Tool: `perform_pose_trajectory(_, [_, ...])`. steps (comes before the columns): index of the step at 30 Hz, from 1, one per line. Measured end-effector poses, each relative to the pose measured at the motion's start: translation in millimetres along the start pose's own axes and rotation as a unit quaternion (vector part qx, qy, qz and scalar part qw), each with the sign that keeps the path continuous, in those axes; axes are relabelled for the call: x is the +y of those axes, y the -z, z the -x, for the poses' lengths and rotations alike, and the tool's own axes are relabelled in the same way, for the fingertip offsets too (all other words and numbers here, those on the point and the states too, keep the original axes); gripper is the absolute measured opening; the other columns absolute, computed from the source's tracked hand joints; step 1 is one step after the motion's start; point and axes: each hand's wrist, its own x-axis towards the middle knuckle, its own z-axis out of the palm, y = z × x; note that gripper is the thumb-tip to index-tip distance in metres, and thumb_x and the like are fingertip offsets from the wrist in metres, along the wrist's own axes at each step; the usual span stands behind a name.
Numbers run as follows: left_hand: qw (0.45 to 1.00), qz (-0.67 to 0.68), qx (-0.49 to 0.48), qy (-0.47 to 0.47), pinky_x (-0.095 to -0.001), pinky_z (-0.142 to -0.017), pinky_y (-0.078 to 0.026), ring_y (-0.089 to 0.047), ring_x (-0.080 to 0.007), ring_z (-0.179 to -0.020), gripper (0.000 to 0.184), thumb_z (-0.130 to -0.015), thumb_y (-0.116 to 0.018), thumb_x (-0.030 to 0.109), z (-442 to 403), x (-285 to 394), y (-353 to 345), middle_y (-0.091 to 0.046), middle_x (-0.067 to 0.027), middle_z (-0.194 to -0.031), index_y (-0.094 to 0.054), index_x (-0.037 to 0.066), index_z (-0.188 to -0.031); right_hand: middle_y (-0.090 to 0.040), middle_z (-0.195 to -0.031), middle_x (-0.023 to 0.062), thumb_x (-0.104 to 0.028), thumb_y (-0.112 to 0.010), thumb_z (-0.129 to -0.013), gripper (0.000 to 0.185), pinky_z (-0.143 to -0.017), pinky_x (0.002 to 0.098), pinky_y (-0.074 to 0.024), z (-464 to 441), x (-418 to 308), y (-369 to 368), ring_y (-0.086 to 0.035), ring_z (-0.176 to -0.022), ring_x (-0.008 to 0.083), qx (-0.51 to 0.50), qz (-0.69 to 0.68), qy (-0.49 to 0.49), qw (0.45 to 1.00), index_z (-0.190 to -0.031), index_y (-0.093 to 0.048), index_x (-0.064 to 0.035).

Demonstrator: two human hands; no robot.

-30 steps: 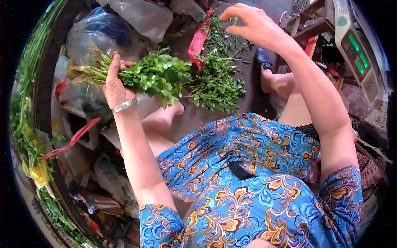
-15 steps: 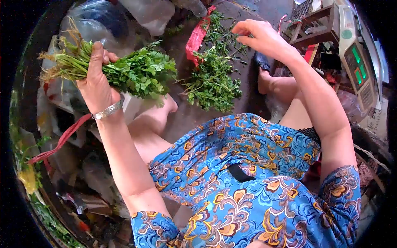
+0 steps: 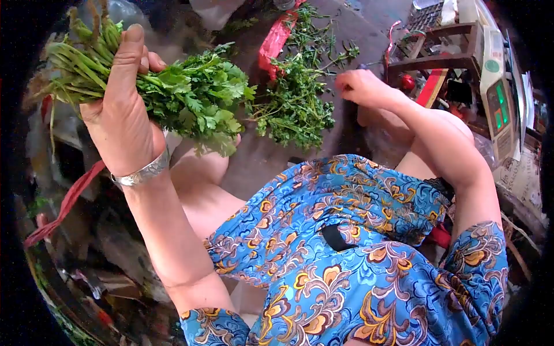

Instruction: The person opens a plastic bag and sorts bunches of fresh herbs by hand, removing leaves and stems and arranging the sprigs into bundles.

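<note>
A bunch of leafy green herbs (image 3: 196,95) is gripped by its stems in my left hand (image 3: 130,109), at the upper left. Its roots and pale stems point left and its leaves point right. My right hand (image 3: 365,87) is at the upper middle right, fingers curled together; whether anything small is between them is hidden. Between the hands, a loose pile of herbs (image 3: 297,106) lies on the dark floor, not touched by either hand. A pink plastic strip (image 3: 276,46) lies along the pile's left side.
A scale (image 3: 497,104) with green lit digits stands at the right, beside a brown wooden frame (image 3: 438,62). A red strip (image 3: 66,205) hangs at the left. Cut stems (image 3: 340,55) are scattered on the floor past the pile.
My left hand has moved left and closer to the camera with the bunch. My right hand has come down and slightly right, and its fingers have curled in.
</note>
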Motion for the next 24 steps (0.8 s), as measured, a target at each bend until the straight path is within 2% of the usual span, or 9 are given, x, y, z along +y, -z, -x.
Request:
perform_pose_trajectory(4, [0.999, -0.039, -0.006, -0.021, -0.026, -0.066, -0.046, -0.056, -0.0147, -0.071, 0.013, -0.086, -0.065, 0.006, 1, 3, 12, -0.059, -0.0054, -0.078, -0.067, -0.004, -0.093, -0.064, -0.091, 0.0168, -0.014, -0.06, -0.074, 0.026, -0.077, 0.0441, -0.0488, -32, -16, -49, -0.061, -0.088, 0.0346, -0.076, 0.046, 0.038, 0.995, -0.098, -0.064, -0.005])
perform_pose_trajectory(9, [0.999, 0.002, 0.007, 0.032, -0.0261, -0.067, -0.046, -0.055, -0.0144, -0.073, 0.013, -0.086, -0.066, 0.011, -3, -3, 19, -0.056, -0.0046, -0.076, -0.066, -0.002, -0.087, -0.064, -0.091, 0.0184, -0.012, -0.059, -0.076, 0.016, -0.069, 0.0473, -0.0521, -94, -51, -134, -0.062, -0.088, 0.0382, -0.064, -0.009, 0.09, 0.994, -0.089, -0.061, -0.0033])
perform_pose_trajectory(11, [0.999, -0.01, 0.016, 0.051, -0.0258, -0.067, -0.045, -0.055, -0.0144, -0.074, 0.014, -0.086, -0.067, 0.013, -4, -3, 18, -0.055, -0.0044, -0.076, -0.064, -0.001, -0.084, -0.059, -0.095, 0.0224, -0.008, -0.055, -0.077, 0.026, -0.073, 0.0477, -0.0515, -106, -67, -162, -0.061, -0.09, 0.0398, -0.025, -0.042, 0.123, 0.991, -0.102, -0.053, -0.0016])
perform_pose_trajectory(14, [0.996, -0.032, 0.03, 0.076, -0.0254, -0.073, -0.042, -0.052, -0.0147, -0.077, 0.018, -0.088, -0.065, 0.017, -5, -5, 20, -0.051, -0.0034, -0.079, -0.062, 0.0, -0.083, -0.051, -0.112, 0.0238, -0.006, -0.054, -0.079, 0.033, -0.077, 0.0502, -0.0502, -117, -89, -191, -0.059, -0.094, 0.0422, -0.064, -0.088, 0.05, 0.993, -0.111, -0.047, -0.0023])
perform_pose_trajectory(17, [0.994, -0.092, 0.03, 0.049, -0.0263, -0.076, -0.041, -0.05, -0.0147, -0.08, 0.019, -0.089, -0.064, 0.018, -2, -6, 19, -0.05, -0.0032, -0.08, -0.061, 0.0, -0.083, -0.052, -0.105, 0.0275, -0.005, -0.048, -0.079, 0.043, -0.08, 0.0478, -0.0485, -112, -83, -212, -0.058, -0.095, 0.0413, -0.097, -0.116, 0.002, 0.988, -0.122, -0.045, -0.0006])
perform_pose_trajectory(19, [0.993, -0.065, 0.028, 0.09, -0.0268, -0.077, -0.04, -0.049, -0.0147, -0.081, 0.019, -0.09, -0.062, 0.018, -5, -5, 18, -0.049, -0.0029, -0.081, -0.061, 0.001, -0.083, -0.054, -0.099, 0.0273, -0.004, -0.048, -0.078, 0.041, -0.075, 0.0476, -0.0484, -108, -63, -214, -0.058, -0.088, 0.0402, -0.083, -0.065, 0.055, 0.993, -0.119, -0.047, 0.0004])
perform_pose_trajectory(20, [0.994, -0.07, 0.025, 0.084, -0.0267, -0.076, -0.04, -0.049, -0.0145, -0.081, 0.018, -0.09, -0.062, 0.018, -3, -4, 16, -0.048, -0.0027, -0.081, -0.06, 0.002, -0.083, -0.055, -0.093, 0.0236, -0.008, -0.052, -0.079, 0.034, -0.071, 0.0466, -0.0476, -113, -50, -221, -0.057, -0.083, 0.038, -0.051, -0.02, 0.076, 0.996, -0.112, -0.054, -0.003])
perform_pose_trajectory(21, [0.994, -0.074, 0.023, 0.078, -0.0266, -0.076, -0.039, -0.048, -0.0144, -0.081, 0.017, -0.09, -0.062, 0.018, -2, -4, 15, -0.048, -0.0025, -0.081, -0.06, 0.003, -0.083, -0.056, -0.083, 0.0187, -0.015, -0.06, -0.079, 0.023, -0.068, 0.0454, -0.0467, -112, -42, -217, -0.056, -0.08, 0.0355, 0.109, -0.06, 0.102, 0.987, -0.1, -0.062, -0.0083])
perform_pose_trajectory(24, [0.995, -0.054, 0.023, 0.075, -0.0261, -0.076, -0.039, -0.048, -0.0139, -0.08, 0.016, -0.091, -0.061, 0.019, 0, -5, 17, -0.047, -0.0023, -0.08, -0.06, 0.004, -0.085, -0.061, -0.088, 0.0179, -0.031, -0.061, -0.08, 0.023, -0.072, 0.0476, -0.0507, -131, -28, -160, -0.062, -0.085, 0.0351, 0.076, -0.143, 0.027, 0.987, -0.092, -0.065, -0.0112])
